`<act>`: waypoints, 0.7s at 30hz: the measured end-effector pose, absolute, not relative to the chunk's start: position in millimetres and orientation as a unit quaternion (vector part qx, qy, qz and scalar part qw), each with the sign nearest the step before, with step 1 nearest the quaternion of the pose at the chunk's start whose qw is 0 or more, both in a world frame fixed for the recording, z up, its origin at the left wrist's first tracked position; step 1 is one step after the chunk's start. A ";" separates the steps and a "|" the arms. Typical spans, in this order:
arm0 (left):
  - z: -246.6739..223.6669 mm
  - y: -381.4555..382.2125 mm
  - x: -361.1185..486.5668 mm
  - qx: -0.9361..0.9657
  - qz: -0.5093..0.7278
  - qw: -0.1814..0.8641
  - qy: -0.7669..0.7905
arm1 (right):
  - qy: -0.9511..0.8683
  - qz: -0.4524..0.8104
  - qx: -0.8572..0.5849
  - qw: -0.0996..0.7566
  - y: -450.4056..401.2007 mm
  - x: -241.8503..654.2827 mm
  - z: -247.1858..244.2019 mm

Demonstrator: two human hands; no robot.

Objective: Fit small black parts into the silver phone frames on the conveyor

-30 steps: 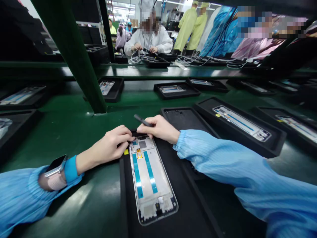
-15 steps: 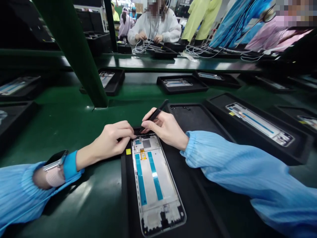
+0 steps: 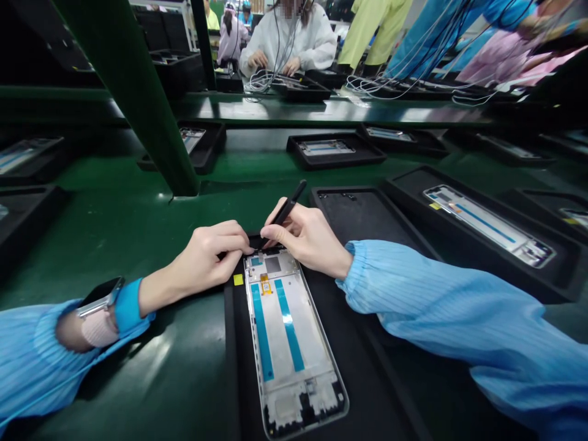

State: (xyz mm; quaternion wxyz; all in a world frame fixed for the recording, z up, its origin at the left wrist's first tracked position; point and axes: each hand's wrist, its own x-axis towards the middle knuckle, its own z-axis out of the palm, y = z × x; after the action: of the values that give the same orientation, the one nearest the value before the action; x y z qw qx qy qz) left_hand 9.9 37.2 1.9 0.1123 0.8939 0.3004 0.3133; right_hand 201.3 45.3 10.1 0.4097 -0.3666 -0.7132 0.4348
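A silver phone frame [image 3: 294,324] with two blue strips and an orange flex piece lies in a black tray [image 3: 367,380]. My left hand [image 3: 214,254] is at the frame's top left corner, thumb and index finger pinched together there; whether anything small is between them is hidden. My right hand [image 3: 307,236] grips a black pen-like tool [image 3: 288,208], its tip down at the top edge of the frame near my left fingertips. A yellow tag [image 3: 237,280] sits on the tray's left rim.
Beside my right forearm is a black tray [image 3: 482,226] with another phone frame. Several more trays stand farther back on the green surface [image 3: 239,202]. A green post [image 3: 138,98] rises at the left. Across the line, a person in white [image 3: 294,43] works near white cables.
The black tool in my right hand now stands more upright, its tip closer to my left fingertips. My left hand has barely moved.
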 end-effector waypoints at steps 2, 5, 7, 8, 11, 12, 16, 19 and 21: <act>1.9 37.1 10.3 0.894 0.312 0.113 0.302 | -0.722 0.424 -0.366 0.406 45.2 200.9 9.6; 2.6 36.9 11.3 0.893 0.310 0.114 0.306 | -0.763 0.367 -0.354 0.397 44.9 199.4 9.0; 3.6 36.5 12.0 0.891 0.311 0.116 0.309 | -0.799 0.308 -0.337 0.391 44.5 197.8 9.0; 4.1 36.2 12.3 0.891 0.312 0.116 0.310 | -0.812 0.284 -0.329 0.389 44.2 197.1 9.3; 4.9 34.9 12.6 0.891 0.313 0.110 0.310 | -0.813 0.270 -0.341 0.387 42.9 195.9 11.2; 4.9 34.5 12.7 0.891 0.313 0.108 0.311 | -0.803 0.278 -0.356 0.389 42.4 195.9 12.0; 3.9 33.5 12.9 0.890 0.308 0.112 0.319 | -0.779 0.288 -0.390 0.398 41.4 197.5 13.1; 3.6 34.0 13.4 0.889 0.309 0.113 0.319 | -0.788 0.271 -0.388 0.395 41.9 198.6 11.3; 3.6 34.5 13.6 0.889 0.309 0.113 0.317 | -0.791 0.266 -0.386 0.393 42.3 198.7 10.1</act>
State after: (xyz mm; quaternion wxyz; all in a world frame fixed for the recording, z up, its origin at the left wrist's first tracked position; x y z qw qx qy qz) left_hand 13.6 34.5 3.6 0.1130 0.8895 0.3170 0.3091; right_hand 198.7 42.3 10.1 0.3931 -0.3857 -0.7912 0.2659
